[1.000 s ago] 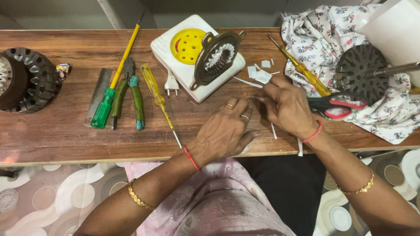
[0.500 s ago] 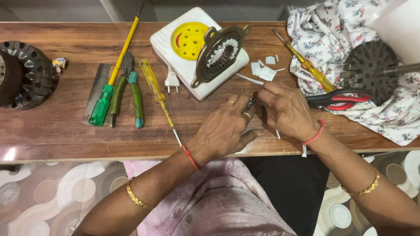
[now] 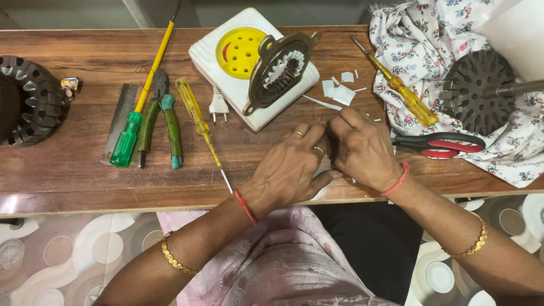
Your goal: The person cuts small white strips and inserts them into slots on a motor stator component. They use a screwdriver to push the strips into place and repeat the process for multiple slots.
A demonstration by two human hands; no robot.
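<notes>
Both hands meet at lower centre of the frame, on the near edge of the wooden surface (image 3: 68, 175). Left hand (image 3: 289, 170) and right hand (image 3: 362, 148) press knuckle to knuckle, fingers curled in narrow around something small between them; the thing itself is hidden, so I cannot tell what is pinched. Likely a light, thin, bendy bit, to judge from the white paper scraps (image 3: 338, 92) just beyond the hands; best held by the edges with the fingertips.

Left of the hands: yellow-handled screwdriver (image 3: 195, 116), hard smooth plastic, thin steel shaft. Further left, green-handled pliers (image 3: 170, 127), a green-and-yellow screwdriver (image 3: 139, 107) and a flat grey metal blade (image 3: 120, 122).

Right of centre: red-and-black scissors (image 3: 439, 144) at the edge of a floral cloth (image 3: 419, 39), soft and crumpled. On it a second yellow screwdriver (image 3: 396, 85) and a dark perforated metal disc (image 3: 476, 90), rigid, probably heavy.

Upper centre: white plastic box with a yellow disc (image 3: 226, 54), with a brown toothed metal ring (image 3: 280, 71) leaning on it; small white plug (image 3: 217, 105) beside. Far left: dark slotted round part (image 3: 25, 99).
</notes>
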